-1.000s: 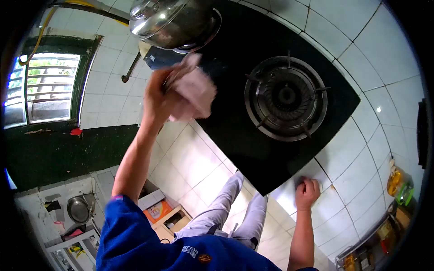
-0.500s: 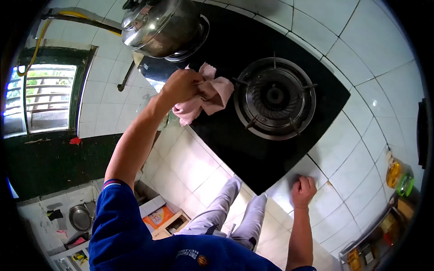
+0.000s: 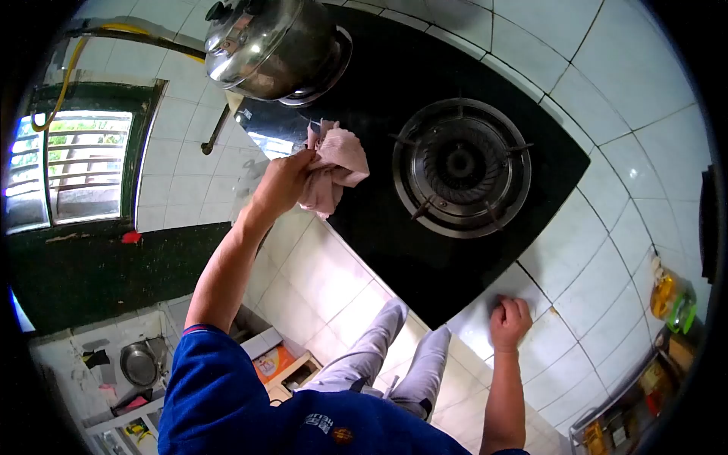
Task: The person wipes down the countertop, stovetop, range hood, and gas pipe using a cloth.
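My left hand (image 3: 285, 182) is closed on a crumpled pink cloth (image 3: 339, 168) at the left front edge of the black gas stove (image 3: 425, 265). The cloth is bunched, with its folds over the stove's glass top. To its right is a round burner (image 3: 459, 158) with a metal pan support. A shiny lidded metal pot (image 3: 273, 49) stands on the other burner, beyond my left hand. My right hand (image 3: 510, 322) rests on the white tiled counter (image 3: 550, 345) beside the stove's near corner, its fingers curled in with nothing seen in them.
White wall tiles (image 3: 622, 83) run behind the stove. Bottles (image 3: 662, 296) and a rack of jars (image 3: 652, 379) stand at the right. A barred window (image 3: 87, 167) and a yellow hose (image 3: 72, 64) are at the left. A metal bowl (image 3: 139, 362) sits lower left.
My left hand has moved left and slightly toward me, drawing the pink cloth away from the near burner. The cloth is folded differently. My right hand has stayed in place.
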{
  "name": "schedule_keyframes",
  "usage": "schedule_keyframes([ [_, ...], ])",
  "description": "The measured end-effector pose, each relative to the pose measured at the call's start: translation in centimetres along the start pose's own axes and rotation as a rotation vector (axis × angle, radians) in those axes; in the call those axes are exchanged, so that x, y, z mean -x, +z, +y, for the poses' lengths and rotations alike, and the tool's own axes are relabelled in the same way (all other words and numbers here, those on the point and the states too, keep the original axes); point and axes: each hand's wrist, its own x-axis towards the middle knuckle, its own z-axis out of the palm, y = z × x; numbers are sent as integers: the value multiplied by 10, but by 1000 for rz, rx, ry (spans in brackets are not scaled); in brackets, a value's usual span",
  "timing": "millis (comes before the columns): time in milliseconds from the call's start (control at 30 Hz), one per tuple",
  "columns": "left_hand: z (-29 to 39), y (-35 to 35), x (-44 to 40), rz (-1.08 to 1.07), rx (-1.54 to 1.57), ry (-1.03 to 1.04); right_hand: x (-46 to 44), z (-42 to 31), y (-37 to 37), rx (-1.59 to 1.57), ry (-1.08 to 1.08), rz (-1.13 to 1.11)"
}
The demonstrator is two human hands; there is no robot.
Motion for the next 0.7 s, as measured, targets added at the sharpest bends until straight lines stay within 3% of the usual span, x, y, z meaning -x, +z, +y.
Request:
schedule_keyframes([
  [133,-7,-5,14,-67,-157,-87,0,1,2,-7,6,1],
  [200,-7,-8,29,-144,-200,-243,0,1,2,2,4,6],
  [367,-21,0,59,-89,-39,-159,0,-2,-1,25,38,-25],
  [467,-13,16,49,58,-252,152,-1,-2,-2,29,18,-28],
  [600,-10,25,53,99,-81,-65,2,0,0,9,30,-24],
  [700,-32,28,74,101,-211,-15,2,1,-2,5,23,-31],
])
